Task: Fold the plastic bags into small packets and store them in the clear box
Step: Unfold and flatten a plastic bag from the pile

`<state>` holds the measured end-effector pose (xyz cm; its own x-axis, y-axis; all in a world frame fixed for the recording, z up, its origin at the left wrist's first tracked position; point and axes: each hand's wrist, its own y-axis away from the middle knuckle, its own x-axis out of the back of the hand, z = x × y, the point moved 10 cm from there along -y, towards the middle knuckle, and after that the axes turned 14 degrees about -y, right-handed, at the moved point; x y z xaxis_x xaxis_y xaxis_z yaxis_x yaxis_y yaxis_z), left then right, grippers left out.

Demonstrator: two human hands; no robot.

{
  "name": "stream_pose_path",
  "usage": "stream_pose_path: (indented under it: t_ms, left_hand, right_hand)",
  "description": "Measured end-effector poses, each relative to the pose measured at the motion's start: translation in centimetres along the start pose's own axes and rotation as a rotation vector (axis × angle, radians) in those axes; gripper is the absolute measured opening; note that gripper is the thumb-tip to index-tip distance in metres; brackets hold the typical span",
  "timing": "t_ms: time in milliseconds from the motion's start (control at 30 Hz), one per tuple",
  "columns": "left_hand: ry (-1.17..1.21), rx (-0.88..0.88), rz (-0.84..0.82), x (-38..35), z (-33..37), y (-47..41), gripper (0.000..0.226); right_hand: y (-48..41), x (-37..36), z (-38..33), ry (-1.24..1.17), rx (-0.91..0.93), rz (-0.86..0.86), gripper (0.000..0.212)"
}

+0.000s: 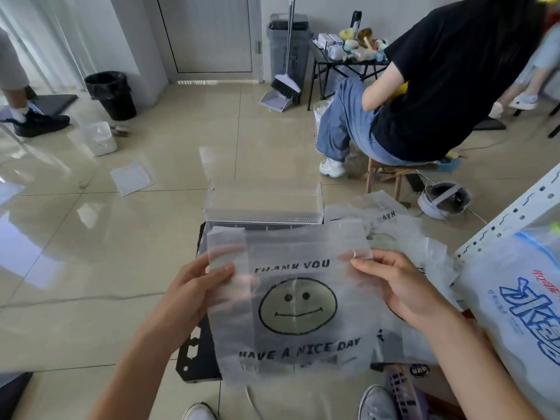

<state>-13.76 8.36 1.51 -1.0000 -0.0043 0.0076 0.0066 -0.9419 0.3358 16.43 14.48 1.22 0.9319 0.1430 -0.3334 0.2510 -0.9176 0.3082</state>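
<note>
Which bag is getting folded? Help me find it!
Find the shiny tiled floor, then the left hand and right hand low in the picture. They hold a see-through bag between them. Only it, not the bags piled beside it, shows a whole smiley face.

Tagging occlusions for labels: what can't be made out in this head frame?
- Clear box: head view, interior hidden behind the smiley bag; stored packets can't be told.
- Left hand: fingers behind the bag, blurred through plastic.
- Bag's "THANK": first letters covered by a folded flap.
- Loose bags, right: overlapping translucent layers, count unclear.
</note>
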Motion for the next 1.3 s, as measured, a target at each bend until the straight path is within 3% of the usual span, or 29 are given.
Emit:
stream_pose_path:
  t_ms: [200,400,500,600,733,833,933,1033,1067,1167,1300]
  left_hand:
    - [0.093,-0.104,-0.026,-0.3,0.9,0.1,0.026]
    - [-0.072,-0.136,-0.049,1.3,-0.1,-0.6,0.030]
    - [-0.065,-0.113,-0.080,0.4,0.4,-0.6,0.036]
    - [-0.076,-0.090,0.040,1.0,0.6,-0.9,0.041]
    - [-0.300,-0.243,0.086,1.0,1.9,-0.5,0.012]
    - [-0.262,-0.286,0.019,0.8,2.2,-0.3,0.024]
    - [-0.178,-0.308,-0.049,0.3,2.6,-0.2,0.045]
    - [-0.019,-0.231,-0.024,0.5,2.0,-1.0,0.088]
    - [0.015,-0.179,-0.025,0.5,1.3,-1.3,0.087]
    - [-0.058,-0.041,-0.058,-0.5,-0.3,-1.4,0.036]
    - [-0.015,0.002,0.023,-0.5,-0.9,-1.5,0.019]
  right_hand:
    - [-0.3,0.2,-0.1,-0.182,0.003,0.021,0.029]
    - [-0.7,0.0,-0.8,-0.066,0.046,-0.072,0.053]
    - [-0.4,-0.5,-1.2,-0.055,0.037,-0.108,0.036]
    - [-0.3,-0.5,-1.2,-0.098,0.014,-0.137,0.037]
    - [-0.1,-1.2,-1.5,-0.045,0.045,-0.157,0.032]
    - [-0.3,-0.6,-1.8,0.060,0.112,-0.097,0.017]
    - [-0.3,-0.2,-2.4,0.084,0.169,-0.053,0.051]
    - [-0.3,0.4,-3.2,0.056,0.234,0.042,0.053]
    - [-0.2,0.6,-3.4,0.012,0.250,0.074,0.049]
    - [-0.3,0.6,-2.7,-0.090,0.149,0.094,0.037]
    - [-0.4,0.4,1.7,0.131,-0.233,0.012,0.082]
